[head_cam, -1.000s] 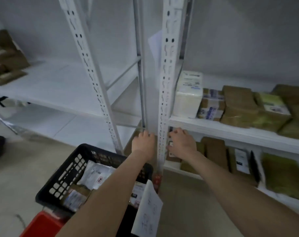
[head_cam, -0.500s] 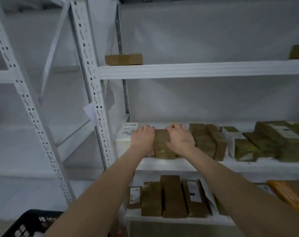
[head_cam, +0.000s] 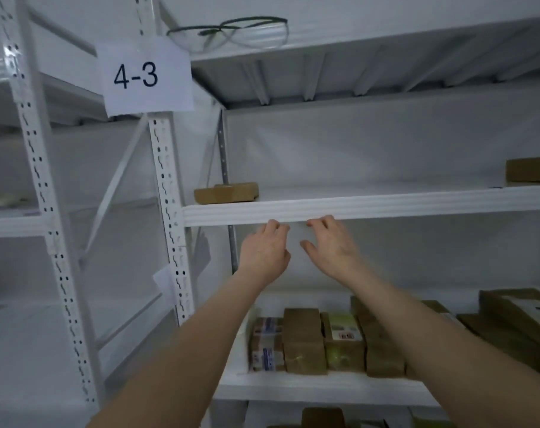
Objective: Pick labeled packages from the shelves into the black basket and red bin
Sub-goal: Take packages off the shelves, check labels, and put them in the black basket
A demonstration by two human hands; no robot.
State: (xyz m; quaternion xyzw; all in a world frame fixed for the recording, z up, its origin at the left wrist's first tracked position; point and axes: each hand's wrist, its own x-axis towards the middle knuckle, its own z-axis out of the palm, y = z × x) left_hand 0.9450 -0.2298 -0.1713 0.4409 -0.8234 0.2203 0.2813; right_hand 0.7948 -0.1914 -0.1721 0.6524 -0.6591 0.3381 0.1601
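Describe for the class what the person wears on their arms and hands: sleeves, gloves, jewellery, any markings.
The left hand and right hand are bare: no gloves, and no ring can be made out, though the fingers are slightly blurred. The left forearm and right forearm are uncovered down to the frame's edge. No sleeve, watch, wristband or marking shows.

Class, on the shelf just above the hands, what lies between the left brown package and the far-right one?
Nothing: the head view shows bare white shelf between the left package and the right package.
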